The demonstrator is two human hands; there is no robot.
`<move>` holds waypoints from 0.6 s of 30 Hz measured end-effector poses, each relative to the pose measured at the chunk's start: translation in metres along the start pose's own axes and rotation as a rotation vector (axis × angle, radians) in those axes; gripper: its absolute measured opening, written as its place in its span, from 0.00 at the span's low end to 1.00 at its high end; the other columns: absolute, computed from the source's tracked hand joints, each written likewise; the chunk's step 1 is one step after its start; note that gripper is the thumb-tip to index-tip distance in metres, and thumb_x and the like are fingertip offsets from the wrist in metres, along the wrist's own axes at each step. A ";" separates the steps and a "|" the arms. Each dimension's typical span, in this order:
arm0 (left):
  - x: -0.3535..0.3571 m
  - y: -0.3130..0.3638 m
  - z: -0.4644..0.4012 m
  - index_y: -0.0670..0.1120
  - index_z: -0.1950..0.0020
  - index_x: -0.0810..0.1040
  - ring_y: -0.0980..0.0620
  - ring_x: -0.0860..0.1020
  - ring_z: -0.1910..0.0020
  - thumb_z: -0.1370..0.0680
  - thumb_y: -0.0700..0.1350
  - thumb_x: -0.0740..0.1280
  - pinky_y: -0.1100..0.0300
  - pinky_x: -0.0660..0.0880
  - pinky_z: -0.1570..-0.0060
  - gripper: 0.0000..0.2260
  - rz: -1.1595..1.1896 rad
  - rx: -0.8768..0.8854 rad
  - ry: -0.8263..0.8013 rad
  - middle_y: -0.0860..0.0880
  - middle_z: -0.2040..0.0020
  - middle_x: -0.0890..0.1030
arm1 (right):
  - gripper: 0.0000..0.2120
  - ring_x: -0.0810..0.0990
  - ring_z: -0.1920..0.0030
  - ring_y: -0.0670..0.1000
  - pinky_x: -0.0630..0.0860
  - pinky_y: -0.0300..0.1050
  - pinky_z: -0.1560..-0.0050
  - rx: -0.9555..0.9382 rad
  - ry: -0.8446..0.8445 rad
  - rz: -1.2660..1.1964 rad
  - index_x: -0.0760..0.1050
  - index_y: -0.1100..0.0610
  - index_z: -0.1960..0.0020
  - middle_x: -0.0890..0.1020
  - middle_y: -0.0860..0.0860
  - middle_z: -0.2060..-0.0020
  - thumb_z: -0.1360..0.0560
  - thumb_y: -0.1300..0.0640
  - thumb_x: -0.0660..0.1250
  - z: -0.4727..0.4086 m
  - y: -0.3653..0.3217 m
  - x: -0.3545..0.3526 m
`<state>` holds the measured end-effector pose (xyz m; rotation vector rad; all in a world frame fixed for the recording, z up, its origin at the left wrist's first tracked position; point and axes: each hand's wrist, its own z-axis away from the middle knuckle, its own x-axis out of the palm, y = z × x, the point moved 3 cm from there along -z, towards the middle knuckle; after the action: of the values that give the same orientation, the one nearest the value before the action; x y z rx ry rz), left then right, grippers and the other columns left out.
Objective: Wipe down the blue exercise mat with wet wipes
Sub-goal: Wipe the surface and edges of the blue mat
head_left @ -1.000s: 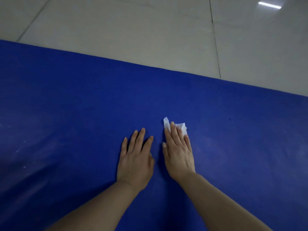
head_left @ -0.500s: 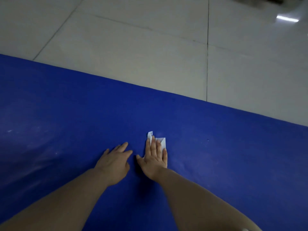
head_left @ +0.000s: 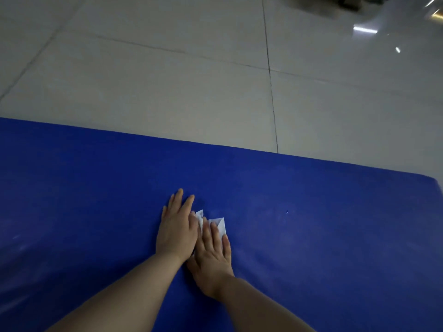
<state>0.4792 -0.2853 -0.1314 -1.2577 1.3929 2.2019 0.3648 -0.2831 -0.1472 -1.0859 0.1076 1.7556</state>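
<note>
The blue exercise mat fills the lower half of the head view. A white wet wipe lies crumpled on it near the middle. My right hand presses flat on the wipe with straight fingers, and only the wipe's far end shows. My left hand lies flat on the mat right beside it, fingers straight, its edge touching the wipe and overlapping my right hand.
Beyond the mat's far edge lies a pale tiled floor with dark grout lines. The mat's right corner shows at the right. Something dark sits on the floor at the top right.
My left hand has moved right until it touches my right hand and the wipe. The view has tilted up, so more floor and the mat's right corner show.
</note>
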 end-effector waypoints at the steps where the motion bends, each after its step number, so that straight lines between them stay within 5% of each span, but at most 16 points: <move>1: 0.004 -0.003 -0.001 0.48 0.24 0.60 0.57 0.47 0.24 0.18 0.44 0.53 0.62 0.42 0.27 0.21 0.110 -0.032 0.053 0.51 0.22 0.53 | 0.32 0.16 0.38 0.40 0.22 0.45 0.35 0.004 0.003 0.000 0.21 0.46 0.31 0.20 0.36 0.37 0.20 0.43 0.44 0.000 0.000 0.000; 8: 0.012 -0.011 0.000 0.45 0.26 0.65 0.59 0.51 0.26 0.23 0.53 0.46 0.69 0.38 0.29 0.27 0.136 0.037 0.114 0.50 0.25 0.61 | 0.32 0.16 0.38 0.38 0.22 0.44 0.37 0.034 0.042 -0.026 0.15 0.35 0.39 0.18 0.31 0.41 0.20 0.41 0.43 -0.001 -0.006 -0.003; 18: 0.013 -0.010 0.000 0.45 0.27 0.66 0.58 0.52 0.26 0.24 0.54 0.44 0.67 0.39 0.28 0.29 0.158 0.034 0.119 0.50 0.25 0.63 | 0.34 0.17 0.36 0.46 0.25 0.47 0.33 0.096 0.065 0.053 0.16 0.46 0.36 0.20 0.42 0.35 0.20 0.42 0.44 0.001 -0.010 -0.007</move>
<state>0.4778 -0.2823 -0.1475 -1.3290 1.6201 2.2244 0.3725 -0.2822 -0.1377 -1.0789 0.2605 1.7447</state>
